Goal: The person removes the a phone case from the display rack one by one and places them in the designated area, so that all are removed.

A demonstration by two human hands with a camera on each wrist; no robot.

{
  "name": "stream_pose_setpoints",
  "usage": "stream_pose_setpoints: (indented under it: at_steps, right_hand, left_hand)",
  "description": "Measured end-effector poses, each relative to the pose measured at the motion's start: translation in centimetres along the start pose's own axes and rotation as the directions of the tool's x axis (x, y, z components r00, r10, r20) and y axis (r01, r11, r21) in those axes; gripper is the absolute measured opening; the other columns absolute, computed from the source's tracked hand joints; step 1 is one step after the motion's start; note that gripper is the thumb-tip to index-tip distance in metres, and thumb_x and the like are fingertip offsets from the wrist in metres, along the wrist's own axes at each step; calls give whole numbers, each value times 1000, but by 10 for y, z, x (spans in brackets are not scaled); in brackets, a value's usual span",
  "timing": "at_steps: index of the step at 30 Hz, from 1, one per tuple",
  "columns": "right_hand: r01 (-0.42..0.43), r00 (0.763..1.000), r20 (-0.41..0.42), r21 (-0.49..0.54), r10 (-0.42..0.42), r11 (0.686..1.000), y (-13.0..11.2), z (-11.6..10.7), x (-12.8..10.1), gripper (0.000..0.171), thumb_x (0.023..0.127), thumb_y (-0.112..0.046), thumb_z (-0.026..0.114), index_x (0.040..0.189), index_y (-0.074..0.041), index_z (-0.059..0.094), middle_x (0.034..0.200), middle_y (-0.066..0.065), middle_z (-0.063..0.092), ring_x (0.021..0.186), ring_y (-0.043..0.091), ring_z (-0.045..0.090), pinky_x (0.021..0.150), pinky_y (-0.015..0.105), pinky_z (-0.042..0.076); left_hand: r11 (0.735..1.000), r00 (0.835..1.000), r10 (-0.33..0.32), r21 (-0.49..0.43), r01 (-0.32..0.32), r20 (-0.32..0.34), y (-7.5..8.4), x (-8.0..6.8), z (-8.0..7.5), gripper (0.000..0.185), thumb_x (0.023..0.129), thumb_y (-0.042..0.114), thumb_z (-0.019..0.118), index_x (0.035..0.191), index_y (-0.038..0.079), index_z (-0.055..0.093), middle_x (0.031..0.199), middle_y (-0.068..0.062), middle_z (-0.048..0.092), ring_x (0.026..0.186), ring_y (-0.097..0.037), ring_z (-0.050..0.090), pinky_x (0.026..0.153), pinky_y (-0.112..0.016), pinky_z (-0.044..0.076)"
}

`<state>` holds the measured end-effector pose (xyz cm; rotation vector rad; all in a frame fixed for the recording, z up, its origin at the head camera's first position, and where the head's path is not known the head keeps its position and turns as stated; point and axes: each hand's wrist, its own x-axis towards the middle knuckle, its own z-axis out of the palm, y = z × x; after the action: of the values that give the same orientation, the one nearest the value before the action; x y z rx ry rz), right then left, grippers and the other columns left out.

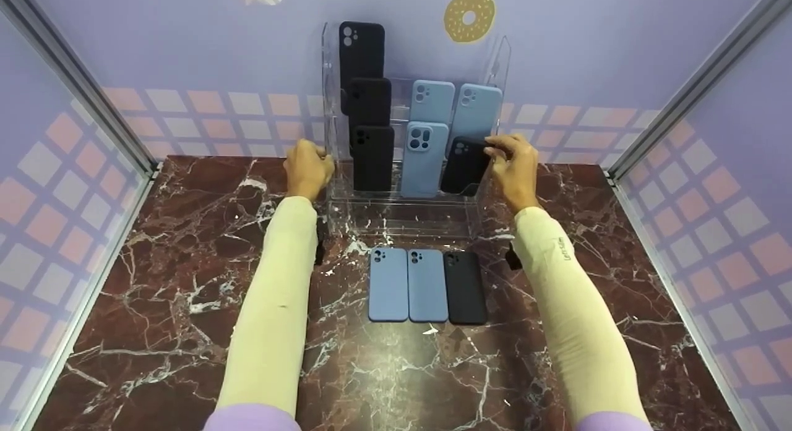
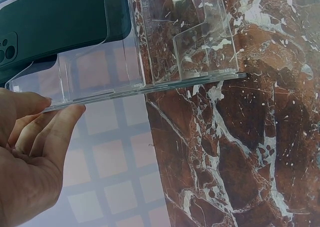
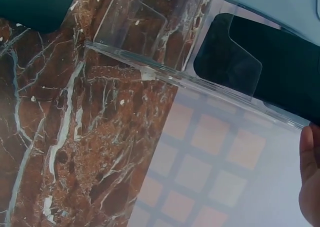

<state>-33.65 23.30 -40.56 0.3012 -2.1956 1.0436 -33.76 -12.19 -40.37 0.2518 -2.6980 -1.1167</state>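
Observation:
A clear display stand [image 1: 405, 217] holds black and light blue phone cases in stepped rows. My left hand [image 1: 308, 165] pinches its left side panel between thumb and fingers, beside a column of black cases [image 1: 374, 162]; the left wrist view shows the fingertips on the panel's edge. My right hand [image 1: 515, 165] has thumb and finger at the right side panel, close by the upper corner of a tilted black phone case [image 1: 465, 166]. In the right wrist view a fingertip [image 3: 308, 142] meets the panel edge; most of that hand lies out of frame.
Two blue phone cases [image 1: 388, 285] and one black phone case [image 1: 467, 289] lie side by side on the marbled table [image 1: 396, 381] before the stand. Behind it rises a purple wall [image 1: 235, 54] with printed checks, and metal-edged panels close both sides.

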Motion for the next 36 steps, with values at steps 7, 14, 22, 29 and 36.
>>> stream_pose_setpoints:
  at_steps: [7, 14, 22, 29, 36]
  right_hand:
    - [11, 999, -50, 77, -7, 997, -7, -7, 2, 12, 88, 8, 71, 98, 6, 78, 92, 19, 71, 86, 27, 66, 76, 17, 49]
    - [102, 988, -127, 109, -88, 989, -13, -18, 3, 11, 88, 8, 71, 95, 4, 79, 87, 13, 71, 81, 23, 65, 73, 17, 46]
    - [129, 978, -183, 166, -98, 978, -28, -32, 0, 10, 86, 7, 74, 94, 5, 78, 89, 18, 71, 81, 20, 62, 74, 18, 47]
    - [140, 981, -161, 205, -108, 969, -53, -51, -16, 11, 82, 19, 70, 92, 15, 73, 88, 28, 68, 80, 17, 62, 75, 18, 52]
    - [152, 988, -60, 205, -143, 967, -52, -77, -31, 12, 80, 22, 69, 89, 16, 72, 84, 29, 67, 78, 10, 62, 74, 15, 53]
  left_hand:
    - [1000, 1000, -22, -1, 22, 11, 0, 0, 0, 27, 93, 13, 65, 115, 0, 75, 124, -18, 69, 119, -44, 60, 106, -53, 43]
    - [1000, 1000, 16, -1, -16, 0, 1, 1, 0, 26, 92, 11, 63, 113, 1, 77, 123, -17, 70, 119, -39, 63, 105, -52, 45]
    - [1000, 1000, 4, -15, -4, 2, 0, 2, 1, 26, 92, 11, 64, 112, 0, 77, 122, -17, 70, 118, -42, 63, 104, -54, 45]
    - [1000, 1000, -9, -19, 9, 4, -1, 1, 1, 26, 92, 11, 64, 112, 0, 76, 122, -17, 70, 117, -43, 63, 104, -54, 46]
    - [1000, 1000, -4, -9, 4, 11, 0, 2, 1, 27, 92, 11, 63, 114, -1, 76, 123, -18, 70, 118, -41, 62, 104, -54, 45]
